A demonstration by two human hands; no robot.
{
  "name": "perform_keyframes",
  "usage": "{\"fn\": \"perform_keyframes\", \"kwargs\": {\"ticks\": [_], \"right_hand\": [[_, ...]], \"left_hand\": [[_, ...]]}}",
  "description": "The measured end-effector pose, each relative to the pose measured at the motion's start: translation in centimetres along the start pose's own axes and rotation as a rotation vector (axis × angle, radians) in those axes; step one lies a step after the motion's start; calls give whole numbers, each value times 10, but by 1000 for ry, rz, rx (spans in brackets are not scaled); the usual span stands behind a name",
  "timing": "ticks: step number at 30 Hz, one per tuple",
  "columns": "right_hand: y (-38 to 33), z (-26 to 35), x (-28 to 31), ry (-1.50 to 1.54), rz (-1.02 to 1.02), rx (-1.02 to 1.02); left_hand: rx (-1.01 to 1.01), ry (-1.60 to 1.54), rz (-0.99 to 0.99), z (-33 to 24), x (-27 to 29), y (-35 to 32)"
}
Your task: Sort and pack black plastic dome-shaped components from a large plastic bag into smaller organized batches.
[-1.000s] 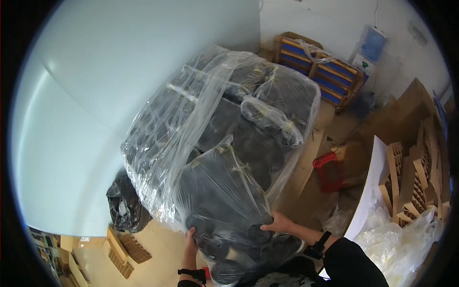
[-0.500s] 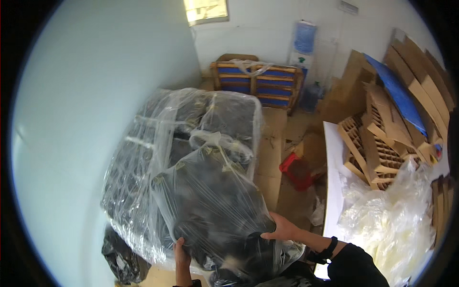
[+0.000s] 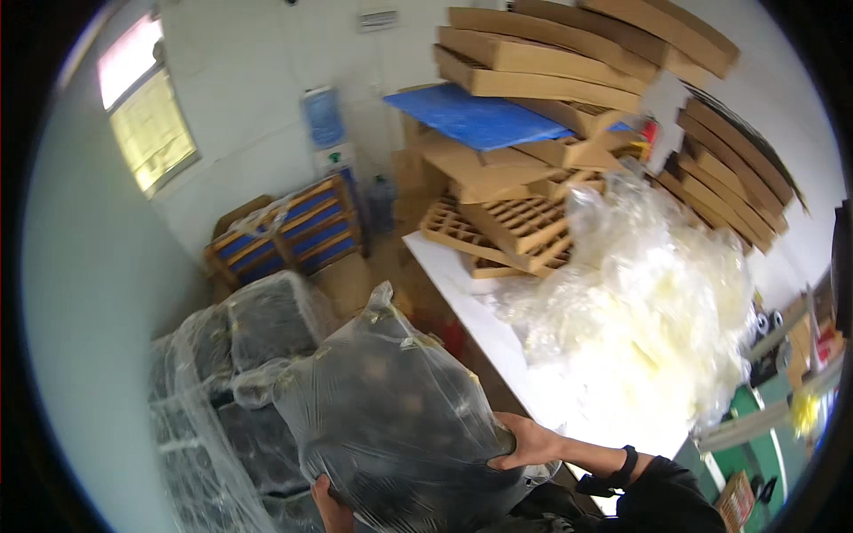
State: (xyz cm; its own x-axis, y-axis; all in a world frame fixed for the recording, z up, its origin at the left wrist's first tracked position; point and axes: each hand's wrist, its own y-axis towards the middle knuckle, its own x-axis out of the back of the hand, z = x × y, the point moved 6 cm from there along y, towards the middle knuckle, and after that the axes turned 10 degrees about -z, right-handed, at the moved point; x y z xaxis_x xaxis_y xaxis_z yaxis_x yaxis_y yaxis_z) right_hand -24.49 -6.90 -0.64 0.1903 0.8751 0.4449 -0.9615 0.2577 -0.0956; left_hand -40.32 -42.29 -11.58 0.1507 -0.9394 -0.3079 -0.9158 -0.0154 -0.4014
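Note:
Between my two hands is a bulky dark bundle wrapped in clear plastic [image 3: 400, 409], tilted up in front of me. My right hand [image 3: 526, 441] grips its right side, with the thumb on top of the film. At its lower left, my left hand [image 3: 332, 505] is closed on the edge, partly cut off by the picture's lower rim. What lies inside the wrap looks black, but its kind cannot be made out. To the left stands a larger stack of dark bundles under clear film [image 3: 267, 324].
On the right, a white table [image 3: 462, 293] bears a heap of clear plastic film [image 3: 631, 329] and stacked cardboard divider trays [image 3: 506, 226]. A blue sheet [image 3: 480, 115] lies among the cardboard. Beyond are a wooden frame with blue panels [image 3: 293, 226] and a water dispenser [image 3: 324, 120].
My view has swung right, bringing the table and plastic heap toward the middle. The wrapped bundle has come along in both hands, away from the larger stack.

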Motion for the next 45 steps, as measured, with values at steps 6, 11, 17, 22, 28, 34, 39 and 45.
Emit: {"fn": "perform_keyframes", "kwargs": {"ticks": [6, 11, 17, 22, 28, 34, 39, 45], "right_hand": [[-98, 7, 52, 31, -225, -36], [-187, 8, 83, 11, -410, -26], [-298, -1, 105, 21, -619, -73], [-367, -3, 111, 12, -758, -132], [-410, -7, 121, -40, -927, -150], [-413, -12, 149, -32, -1070, -223], [-408, -51, 169, -74, -1210, -219], [-372, -188, 199, 203, -1370, -261]], "left_hand": [[198, -81, 401, 5, -78, -22], [100, 59, 361, 0, -141, -81], [169, 107, 497, 31, -193, -149], [179, 49, 789, 45, -242, -208], [68, 24, 1015, 61, -300, -236], [110, 9, 1093, 86, -376, -245], [223, 43, 1275, 108, -458, -263], [9, 442, 1425, 234, -587, -242]]}}
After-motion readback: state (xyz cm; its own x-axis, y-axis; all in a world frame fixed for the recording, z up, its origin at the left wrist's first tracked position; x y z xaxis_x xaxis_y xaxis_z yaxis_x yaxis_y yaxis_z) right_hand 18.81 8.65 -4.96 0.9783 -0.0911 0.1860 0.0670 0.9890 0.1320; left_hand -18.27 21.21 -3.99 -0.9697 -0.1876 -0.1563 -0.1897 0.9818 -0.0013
